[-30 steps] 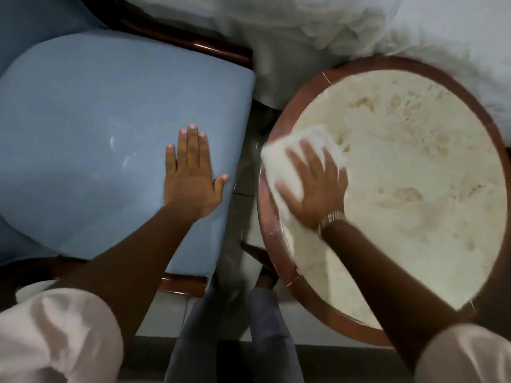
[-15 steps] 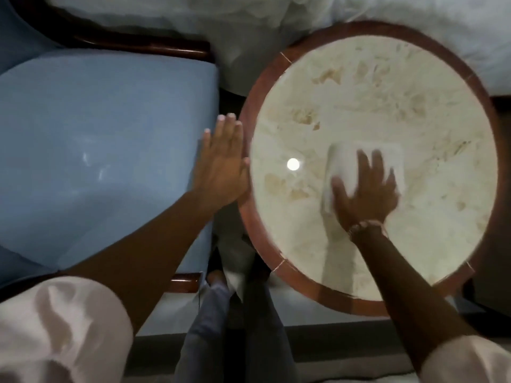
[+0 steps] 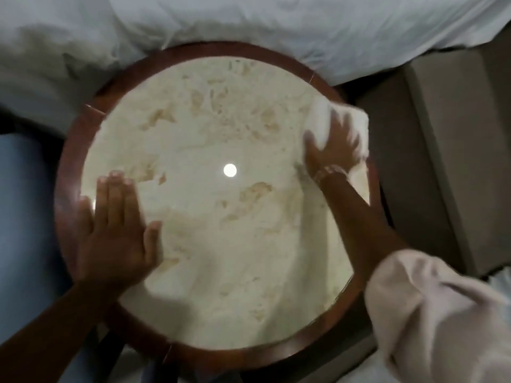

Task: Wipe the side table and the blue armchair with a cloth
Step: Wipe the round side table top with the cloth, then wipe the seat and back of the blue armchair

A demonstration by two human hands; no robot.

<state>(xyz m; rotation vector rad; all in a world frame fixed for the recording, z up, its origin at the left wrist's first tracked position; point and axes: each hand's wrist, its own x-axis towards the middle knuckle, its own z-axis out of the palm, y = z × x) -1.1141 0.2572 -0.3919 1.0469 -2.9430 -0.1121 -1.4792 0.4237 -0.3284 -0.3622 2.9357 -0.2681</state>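
1. The side table (image 3: 326, 338) is round, with a glossy cream, brown-mottled stone top inside a reddish wooden rim.
2. The right hand (image 3: 336, 150) presses flat, fingers spread, on a soft white cloth (image 3: 359, 125) at the table's right edge.
3. The left hand (image 3: 116, 233) lies flat, fingers together, holding nothing.
4. The blue armchair (image 3: 25, 217) sits just left of the left hand.

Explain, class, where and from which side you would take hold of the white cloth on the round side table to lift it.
Grip the cloth at its far right corner, coming from the right of the side table. That corner lies bare past the right hand, which presses flat on the middle, and it overhangs the wooden rim, so fingers could probably pinch it from above and below.
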